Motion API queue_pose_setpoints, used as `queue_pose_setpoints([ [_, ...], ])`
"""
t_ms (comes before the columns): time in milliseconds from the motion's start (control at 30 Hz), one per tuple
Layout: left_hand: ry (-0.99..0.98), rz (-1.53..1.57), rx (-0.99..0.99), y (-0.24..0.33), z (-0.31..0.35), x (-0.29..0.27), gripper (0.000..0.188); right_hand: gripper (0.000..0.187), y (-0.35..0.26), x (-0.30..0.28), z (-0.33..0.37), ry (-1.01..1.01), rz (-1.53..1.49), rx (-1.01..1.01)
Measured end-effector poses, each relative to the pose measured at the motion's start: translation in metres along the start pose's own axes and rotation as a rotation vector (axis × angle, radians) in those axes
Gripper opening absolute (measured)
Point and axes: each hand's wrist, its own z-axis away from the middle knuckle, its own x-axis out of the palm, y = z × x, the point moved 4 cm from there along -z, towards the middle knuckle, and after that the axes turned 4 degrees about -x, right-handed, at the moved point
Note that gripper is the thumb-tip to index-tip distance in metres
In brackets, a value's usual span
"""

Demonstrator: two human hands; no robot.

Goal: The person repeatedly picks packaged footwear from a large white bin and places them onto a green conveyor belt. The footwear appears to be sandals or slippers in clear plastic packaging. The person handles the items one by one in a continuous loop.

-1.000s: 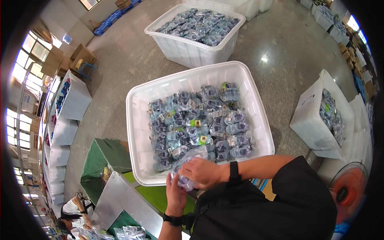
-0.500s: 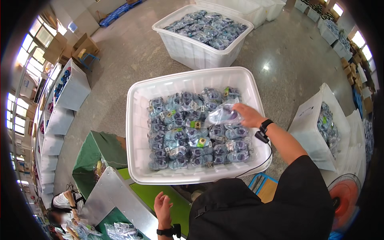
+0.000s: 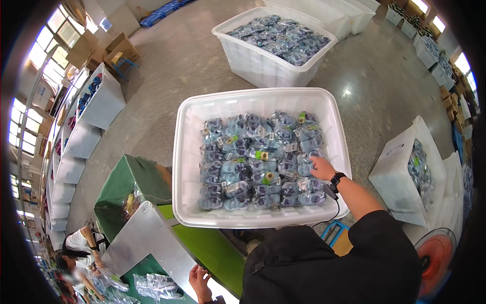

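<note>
A large white plastic bin point(image 3: 263, 221) stands before me, with rows of pale blue and purple shoes in clear bags point(image 3: 263, 167) packed inside. My right hand point(image 3: 322, 168) reaches over its right side. Its fingertips touch a bagged shoe in the right-hand column, with the fingers partly bent and no bag lifted in them. A dark band with a small device and cable is on that wrist. My left hand point(image 3: 200, 283) hangs low beside the metal-topped table, fingers loosely bent and apart, with nothing visible in it.
Another full white bin point(image 3: 273, 76) stands beyond mine, and a tilted one point(image 3: 400, 172) is at the right. Left are a green box point(image 3: 124, 185) and a metal-edged table point(image 3: 126, 243), where a co-worker point(image 3: 81, 248) handles bagged items. A red fan point(image 3: 435, 258) stands lower right.
The bagged shoe held over the bin has been laid among the others at the right side. My right hand has moved down onto the packed shoes; my left hand has dropped lower.
</note>
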Motion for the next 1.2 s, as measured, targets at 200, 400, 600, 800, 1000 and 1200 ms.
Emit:
queue_pose_setpoints([
  [200,0.120,0.011,-0.018,-0.021,-0.021,-0.061,0.045,0.053,-0.032,0.043,0.013,-0.100,0.071,-0.164],
  [400,0.258,0.043,0.030,-0.060,-0.045,-0.126,0.046,0.029,0.038,0.086,0.010,-0.074,0.163,-0.287],
  [600,0.504,0.004,0.129,-0.102,-0.079,-0.217,0.048,0.028,0.060,0.121,0.020,-0.329,-0.231,0.184],
  [800,0.912,0.089,0.005,-0.143,-0.110,-0.328,0.060,0.030,-0.054,0.130,0.038,-0.400,-0.234,0.210],
  [1000,1.351,-0.639,0.290,-0.109,-0.122,-0.392,0.075,0.036,-0.137,0.131,0.052,-0.431,-0.144,0.021],
  [1200,1.005,-0.039,-0.111,-0.177,-0.191,-0.414,0.085,0.031,-0.169,0.117,0.082,-0.479,0.042,-0.067],
])
